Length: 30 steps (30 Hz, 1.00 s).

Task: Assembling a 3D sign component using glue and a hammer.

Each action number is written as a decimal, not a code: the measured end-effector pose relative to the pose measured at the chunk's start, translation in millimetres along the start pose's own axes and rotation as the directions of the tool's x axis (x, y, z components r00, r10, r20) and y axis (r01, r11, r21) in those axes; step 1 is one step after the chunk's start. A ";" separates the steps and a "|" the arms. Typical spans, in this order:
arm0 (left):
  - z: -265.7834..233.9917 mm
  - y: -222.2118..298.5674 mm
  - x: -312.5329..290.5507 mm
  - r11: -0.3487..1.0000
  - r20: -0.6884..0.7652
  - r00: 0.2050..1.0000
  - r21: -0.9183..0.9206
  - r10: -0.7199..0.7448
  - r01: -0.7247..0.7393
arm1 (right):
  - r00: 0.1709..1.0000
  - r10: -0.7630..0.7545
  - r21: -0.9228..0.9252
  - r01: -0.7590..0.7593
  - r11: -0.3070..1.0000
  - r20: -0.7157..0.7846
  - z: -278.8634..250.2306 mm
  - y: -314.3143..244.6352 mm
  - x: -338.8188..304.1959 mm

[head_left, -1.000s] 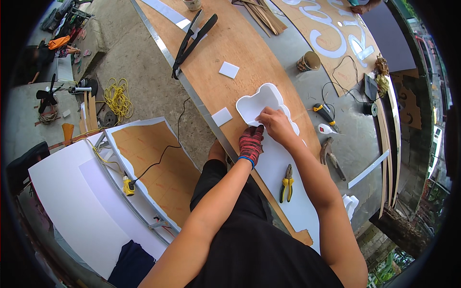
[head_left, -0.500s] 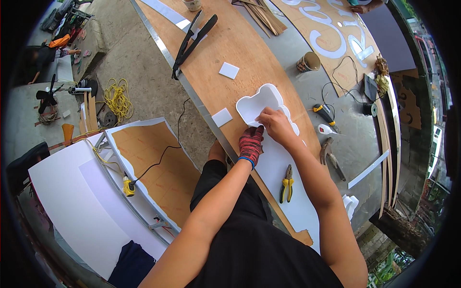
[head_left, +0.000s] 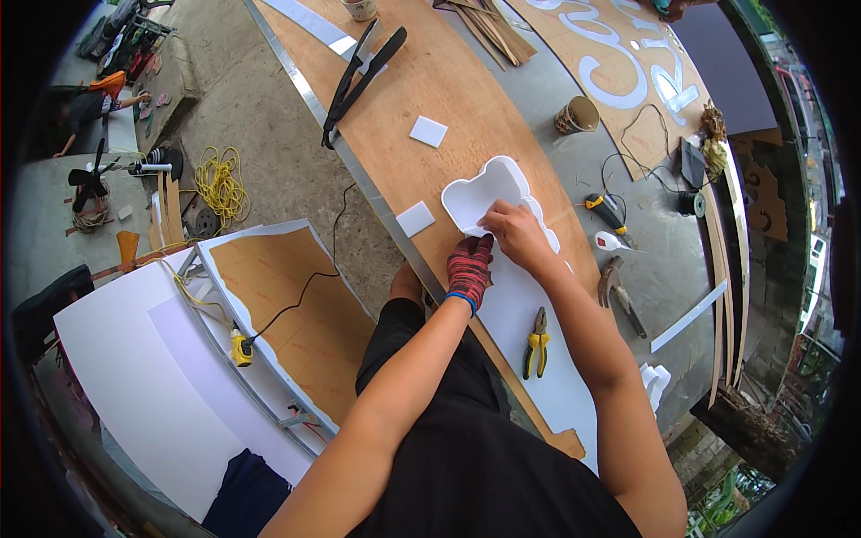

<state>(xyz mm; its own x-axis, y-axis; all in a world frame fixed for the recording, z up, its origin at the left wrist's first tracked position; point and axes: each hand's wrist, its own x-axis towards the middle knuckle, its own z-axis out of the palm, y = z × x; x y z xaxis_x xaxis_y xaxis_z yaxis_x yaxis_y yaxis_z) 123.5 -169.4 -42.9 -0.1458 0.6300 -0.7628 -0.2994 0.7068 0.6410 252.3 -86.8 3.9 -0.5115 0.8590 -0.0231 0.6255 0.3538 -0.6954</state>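
A white, hollow shell with a wavy, cloud-like outline and upright walls sits on the plywood board. My left hand, in a red and black knit glove, is closed on the shell's near wall. Bare, my right hand reaches over the shell's opening with its fingers bent and pressed together at the inside of that wall. Whatever is between those fingertips is hidden. Under my right forearm lies a white sheet, with yellow and black pliers resting on it. Two small white rectangles lie left of the shell.
On the grey metal table to the right are a hammer, a white nozzle bottle, a yellow-black corded tool and a cup. A black hinged tool lies far left. A cord hangs down left.
My hands and the shell stay put. At the far upper right edge, another person's hand has shifted, and a teal thing shows there.
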 end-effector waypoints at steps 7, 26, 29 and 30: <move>-0.5 -3.3 2.8 1.000 -0.004 1.000 0.011 0.000 0.000 | 1.000 0.001 0.003 -0.001 1.000 0.003 -1.8 -2.0 0.8; 0.4 3.5 -1.9 1.000 -0.005 1.000 0.017 -0.010 0.010 | 1.000 -0.003 0.009 0.002 1.000 0.005 -2.1 -2.3 1.2; 0.9 4.2 -3.0 1.000 -0.007 1.000 -0.020 -0.019 0.019 | 1.000 -0.006 0.000 0.006 1.000 -0.001 -1.5 -1.7 1.1; 1.5 4.6 -3.9 1.000 -0.006 1.000 -0.020 -0.020 0.019 | 1.000 -0.004 0.008 0.004 1.000 0.000 -1.6 -1.3 0.9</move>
<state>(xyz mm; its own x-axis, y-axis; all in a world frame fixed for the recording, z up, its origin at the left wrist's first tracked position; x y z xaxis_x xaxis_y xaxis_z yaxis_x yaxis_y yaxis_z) 124.1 -168.1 -36.9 -0.1458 0.6141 -0.7757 -0.3206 0.7124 0.6242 252.0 -85.9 6.0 -0.5138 0.8576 -0.0206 0.6188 0.3539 -0.7013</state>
